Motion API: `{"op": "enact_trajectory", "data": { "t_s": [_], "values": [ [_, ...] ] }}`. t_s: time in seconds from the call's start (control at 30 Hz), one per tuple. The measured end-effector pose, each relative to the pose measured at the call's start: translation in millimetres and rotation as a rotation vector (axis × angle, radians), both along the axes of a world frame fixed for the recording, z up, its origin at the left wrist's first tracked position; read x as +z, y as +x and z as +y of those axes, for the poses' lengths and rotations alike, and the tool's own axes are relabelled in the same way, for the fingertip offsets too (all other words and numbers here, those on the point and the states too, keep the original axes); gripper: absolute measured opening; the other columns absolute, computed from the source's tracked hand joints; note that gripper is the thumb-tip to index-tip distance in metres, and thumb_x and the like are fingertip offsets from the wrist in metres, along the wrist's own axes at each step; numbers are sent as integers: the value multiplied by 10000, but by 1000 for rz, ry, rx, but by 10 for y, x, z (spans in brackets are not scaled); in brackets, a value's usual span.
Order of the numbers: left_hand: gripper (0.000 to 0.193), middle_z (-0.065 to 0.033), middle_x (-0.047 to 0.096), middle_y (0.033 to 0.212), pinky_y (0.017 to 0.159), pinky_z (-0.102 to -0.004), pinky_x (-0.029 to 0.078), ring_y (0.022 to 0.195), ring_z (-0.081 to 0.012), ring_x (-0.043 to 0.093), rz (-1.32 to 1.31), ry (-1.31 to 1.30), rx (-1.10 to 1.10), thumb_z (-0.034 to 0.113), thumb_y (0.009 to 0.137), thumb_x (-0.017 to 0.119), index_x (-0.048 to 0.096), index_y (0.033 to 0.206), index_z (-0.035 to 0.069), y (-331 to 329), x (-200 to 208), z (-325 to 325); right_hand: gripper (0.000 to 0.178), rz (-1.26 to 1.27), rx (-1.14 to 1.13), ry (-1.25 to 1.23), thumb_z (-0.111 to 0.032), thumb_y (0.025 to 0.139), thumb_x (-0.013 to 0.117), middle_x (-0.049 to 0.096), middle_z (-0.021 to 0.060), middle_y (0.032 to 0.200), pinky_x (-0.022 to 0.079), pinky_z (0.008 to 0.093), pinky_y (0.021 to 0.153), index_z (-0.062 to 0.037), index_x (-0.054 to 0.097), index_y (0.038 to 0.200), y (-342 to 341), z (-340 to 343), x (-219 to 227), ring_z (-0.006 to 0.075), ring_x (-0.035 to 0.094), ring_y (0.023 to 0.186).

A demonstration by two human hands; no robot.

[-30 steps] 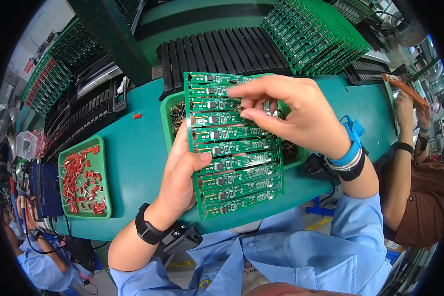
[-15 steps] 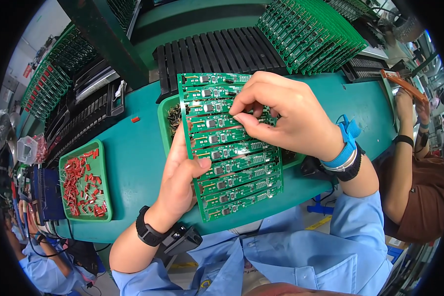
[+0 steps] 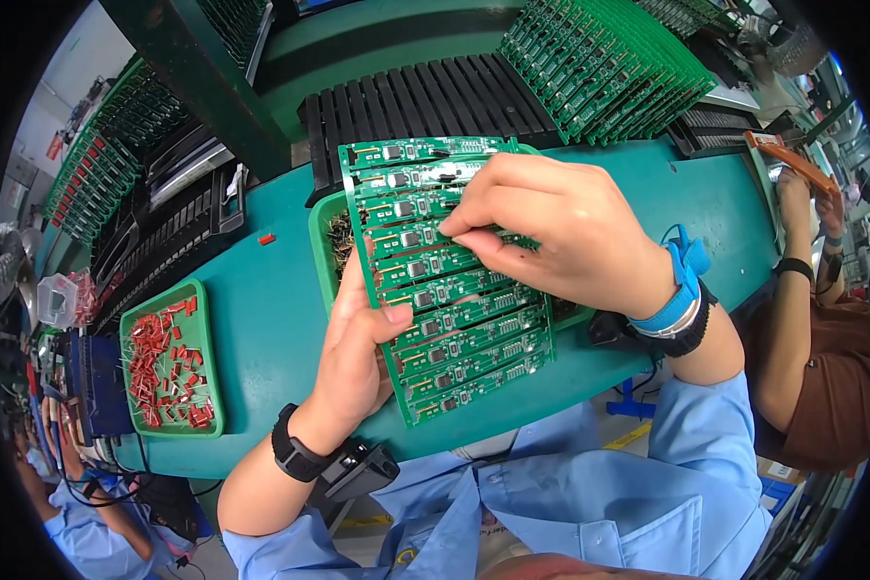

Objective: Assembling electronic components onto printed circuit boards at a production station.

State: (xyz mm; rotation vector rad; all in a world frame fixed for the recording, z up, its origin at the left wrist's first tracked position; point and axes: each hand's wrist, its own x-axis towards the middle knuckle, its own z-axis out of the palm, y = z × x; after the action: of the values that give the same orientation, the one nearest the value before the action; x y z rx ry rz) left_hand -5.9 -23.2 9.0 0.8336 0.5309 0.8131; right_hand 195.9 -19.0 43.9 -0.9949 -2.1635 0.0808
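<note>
My left hand [image 3: 353,353] grips the left edge of a green printed circuit board panel [image 3: 454,324], thumb on its face and fingers behind it. The panel is made of several narrow strips with small chips, and I hold it tilted above the bench. My right hand [image 3: 570,217] is over its upper part, thumb and forefinger pinched close to one strip. Whatever the pinch holds is hidden or too small to name. Small black parts sit on the top strips. Partly covered by the panel is a green tray [image 3: 321,246] of dark, thin-leaded components.
On the teal bench [image 3: 261,338], a green tray [image 3: 217,377] holds red leaded components; one red component [image 3: 266,239] lies loose. Behind the panel stands a black slotted rack [image 3: 406,106], with upright green boards [image 3: 609,72] at its right. A co-worker's arm [image 3: 788,319] is at far right.
The panel has shifted slightly to the left and tilted a little. My right fingertips have moved slightly left along the strip, still pinched. My left hand keeps its hold.
</note>
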Motion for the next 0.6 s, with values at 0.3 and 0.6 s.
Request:
{"op": "enact_trajectory", "data": {
  "t_s": [0.3,0.6],
  "values": [
    [629,-138,442,1268,951,-379,417,1134,-236,490,-53,-37,-20,89,776,458,242,1364,39,-9,12,26,150,133,32,-30,-37,679,733,591,58,788,492,265,621,-45,657,808,62,47,41,171,594,707],
    [626,-154,450,1256,944,-380,424,1113,-247,508,-38,-30,-37,115,777,463,243,1355,22,-34,16,23,145,213,63,-172,-26,668,741,560,47,801,473,255,674,-41,657,785,53,70,59,156,574,756]
  ]
}}
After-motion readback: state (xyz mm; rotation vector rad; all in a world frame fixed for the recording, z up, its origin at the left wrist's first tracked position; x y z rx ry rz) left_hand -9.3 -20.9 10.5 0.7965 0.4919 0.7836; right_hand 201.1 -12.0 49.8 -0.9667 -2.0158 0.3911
